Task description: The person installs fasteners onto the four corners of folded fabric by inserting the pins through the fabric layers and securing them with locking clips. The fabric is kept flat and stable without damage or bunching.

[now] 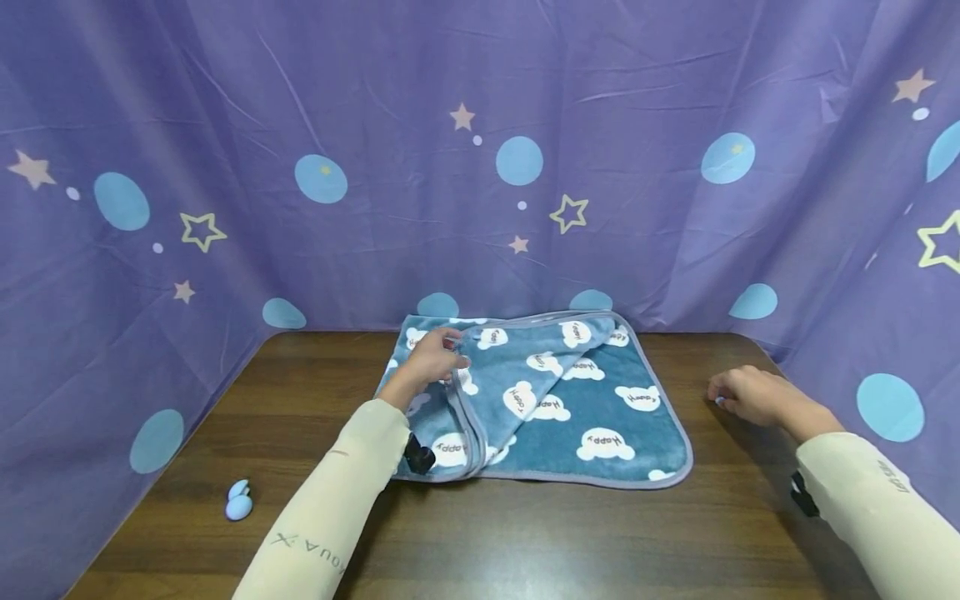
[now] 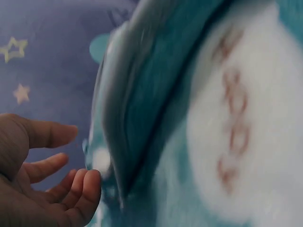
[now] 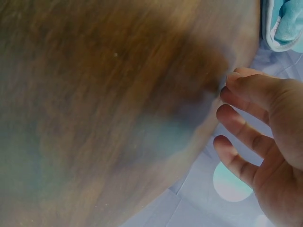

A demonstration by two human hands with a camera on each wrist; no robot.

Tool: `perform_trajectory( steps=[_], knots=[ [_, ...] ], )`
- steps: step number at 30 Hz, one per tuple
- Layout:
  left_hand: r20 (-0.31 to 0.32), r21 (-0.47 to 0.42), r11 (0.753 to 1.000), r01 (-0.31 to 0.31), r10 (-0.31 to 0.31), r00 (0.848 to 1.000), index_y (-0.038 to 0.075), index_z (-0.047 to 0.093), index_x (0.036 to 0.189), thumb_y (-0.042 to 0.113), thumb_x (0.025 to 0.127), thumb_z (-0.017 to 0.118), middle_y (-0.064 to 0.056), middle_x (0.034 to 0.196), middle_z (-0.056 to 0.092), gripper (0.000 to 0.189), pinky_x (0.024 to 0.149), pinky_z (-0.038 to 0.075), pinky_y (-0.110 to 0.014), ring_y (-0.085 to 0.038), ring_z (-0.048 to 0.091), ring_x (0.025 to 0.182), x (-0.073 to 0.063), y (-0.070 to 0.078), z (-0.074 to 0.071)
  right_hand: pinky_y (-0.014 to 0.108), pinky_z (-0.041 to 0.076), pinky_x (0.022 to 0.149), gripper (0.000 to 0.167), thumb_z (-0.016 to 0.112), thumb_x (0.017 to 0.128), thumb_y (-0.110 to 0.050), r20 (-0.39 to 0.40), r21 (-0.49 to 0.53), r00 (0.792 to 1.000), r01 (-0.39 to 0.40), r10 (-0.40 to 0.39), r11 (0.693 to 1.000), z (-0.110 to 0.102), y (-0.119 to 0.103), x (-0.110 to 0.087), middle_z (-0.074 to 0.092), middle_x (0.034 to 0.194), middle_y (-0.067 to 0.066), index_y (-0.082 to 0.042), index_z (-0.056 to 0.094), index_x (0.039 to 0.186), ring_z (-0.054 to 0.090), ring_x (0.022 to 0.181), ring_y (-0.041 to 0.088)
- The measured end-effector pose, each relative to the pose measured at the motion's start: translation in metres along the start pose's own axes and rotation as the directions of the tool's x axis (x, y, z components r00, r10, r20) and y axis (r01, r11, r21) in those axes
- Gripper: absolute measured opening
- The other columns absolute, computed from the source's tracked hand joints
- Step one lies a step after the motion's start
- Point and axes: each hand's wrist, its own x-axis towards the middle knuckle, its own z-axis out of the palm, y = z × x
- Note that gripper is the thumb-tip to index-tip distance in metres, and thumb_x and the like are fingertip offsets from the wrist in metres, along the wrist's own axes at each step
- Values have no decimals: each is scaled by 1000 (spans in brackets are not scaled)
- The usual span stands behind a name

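A teal blanket (image 1: 592, 417) with white bear heads, "Happy" lettering and a grey border lies on the table, its left part folded over. At the fold's upper left edge is my left hand (image 1: 435, 358), fingers spread and loosely bent. The left wrist view shows that hand (image 2: 52, 175) beside the blanket's grey border (image 2: 116, 109), nothing between thumb and fingers. Off the blanket's right side, my right hand (image 1: 750, 393) hovers low over the wood. In the right wrist view its fingers (image 3: 236, 123) curve loosely, thumb close to the index finger, with no object showing between them.
A small light-blue object with two rounded parts (image 1: 238, 502) lies at the left of the brown wooden table (image 1: 600, 542). A purple curtain (image 1: 420, 233) with stars and blue dots hangs behind and on both sides.
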Motion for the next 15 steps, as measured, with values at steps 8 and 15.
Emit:
perform_trajectory(
  steps=[8, 15],
  knots=[
    [190, 182, 945, -272, 237, 953, 4, 65, 132, 14, 94, 74, -17, 122, 66, 40, 86, 53, -38, -24, 62, 104, -18, 26, 35, 42, 55, 68, 15, 73, 86, -2, -23, 2, 1000, 18, -18, 1000, -3, -6, -1, 70, 87, -3, -15, 74, 93, 64, 79, 14],
    [428, 187, 865, -466, 355, 831, 5, 67, 129, 15, 98, 71, -14, 119, 68, 32, 81, 55, -35, -25, 67, 101, -36, 45, 63, 39, 53, 64, 17, 73, 85, -1, -88, -23, 993, 75, -77, 997, -11, -17, 0, 68, 83, -8, -17, 74, 91, 62, 75, 10]
  ],
)
